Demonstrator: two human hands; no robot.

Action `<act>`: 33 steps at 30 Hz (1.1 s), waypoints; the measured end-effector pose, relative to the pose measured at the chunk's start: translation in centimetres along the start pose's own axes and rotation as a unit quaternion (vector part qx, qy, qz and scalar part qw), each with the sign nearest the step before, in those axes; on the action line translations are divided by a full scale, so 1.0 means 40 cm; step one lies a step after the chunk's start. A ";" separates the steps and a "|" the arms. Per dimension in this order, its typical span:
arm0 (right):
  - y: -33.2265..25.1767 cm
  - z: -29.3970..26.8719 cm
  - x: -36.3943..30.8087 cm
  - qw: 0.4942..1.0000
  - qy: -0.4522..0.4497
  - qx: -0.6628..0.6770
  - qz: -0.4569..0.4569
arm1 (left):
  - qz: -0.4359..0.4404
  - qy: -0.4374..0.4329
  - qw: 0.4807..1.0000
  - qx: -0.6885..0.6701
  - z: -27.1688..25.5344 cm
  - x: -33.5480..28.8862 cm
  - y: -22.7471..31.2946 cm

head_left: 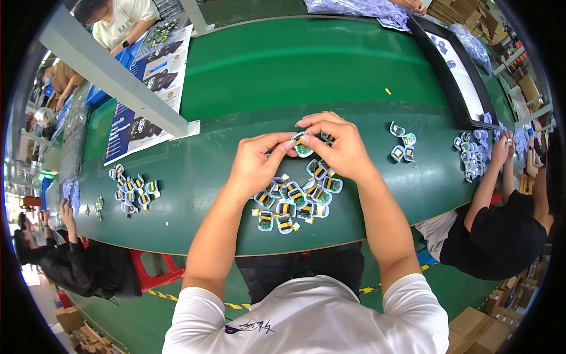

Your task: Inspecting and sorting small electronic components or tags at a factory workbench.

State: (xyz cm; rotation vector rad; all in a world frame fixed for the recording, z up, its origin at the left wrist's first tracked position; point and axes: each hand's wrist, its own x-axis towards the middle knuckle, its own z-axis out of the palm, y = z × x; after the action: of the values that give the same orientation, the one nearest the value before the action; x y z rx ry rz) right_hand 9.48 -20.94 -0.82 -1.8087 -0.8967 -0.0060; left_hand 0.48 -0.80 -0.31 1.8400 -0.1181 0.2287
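Between my two hands, above the green table, is a small electronic module point(303, 147) with a green circuit board in a pale shell. My left hand point(259, 158) pinches its left side with thumb and forefinger. Thumb and fingers of my right hand point(338, 146) close on its other side. Just below my hands lies a loose pile of similar modules point(295, 197), with black parts, yellow strips and pale rims. Another such piece shows partly behind my right fingers.
More modules lie in a group on the left point(134, 190) and a few on the right point(403, 143). A grey metal post point(118, 76) rises at the left beside a printed sheet point(171, 82). A black-framed tray point(454, 71) stands at the far right. Co-workers sit on both sides.
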 end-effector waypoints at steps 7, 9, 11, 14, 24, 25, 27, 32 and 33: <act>0.003 0.000 0.000 1.000 0.003 0.001 -0.017 | -0.013 -0.033 0.999 0.004 -0.016 -0.001 0.009; 0.012 0.000 0.000 1.000 -0.001 0.005 -0.023 | -0.009 -0.031 0.999 0.001 -0.015 -0.003 0.006; 0.016 0.002 0.000 1.000 -0.004 0.008 -0.030 | -0.004 -0.030 1.000 -0.002 -0.017 -0.004 0.005; 0.015 0.004 0.000 0.999 -0.007 0.021 -0.024 | 0.013 -0.029 0.999 0.020 -0.019 -0.005 0.004; 0.009 0.006 -0.004 1.000 -0.009 -0.014 -0.011 | -0.020 -0.018 1.000 -0.011 -0.014 -0.003 -0.002; 0.011 0.005 -0.004 1.000 -0.001 -0.017 -0.014 | -0.024 -0.019 0.999 -0.028 -0.013 -0.002 -0.003; 0.014 0.004 -0.002 1.000 0.000 -0.010 -0.013 | -0.021 -0.021 0.999 -0.035 -0.014 -0.001 -0.011; 0.001 0.001 -0.002 1.000 0.001 -0.004 -0.002 | -0.020 -0.027 0.999 -0.042 -0.017 -0.002 -0.012; -0.001 0.000 -0.002 1.000 -0.007 -0.003 -0.002 | -0.023 -0.027 0.998 -0.053 -0.016 -0.004 -0.016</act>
State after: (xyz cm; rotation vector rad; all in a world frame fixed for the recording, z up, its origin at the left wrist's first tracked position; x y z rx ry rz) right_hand 9.40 -20.97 -0.82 -1.8148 -0.9107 0.0003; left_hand 0.39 -0.02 -0.77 1.7413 -0.1225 0.1387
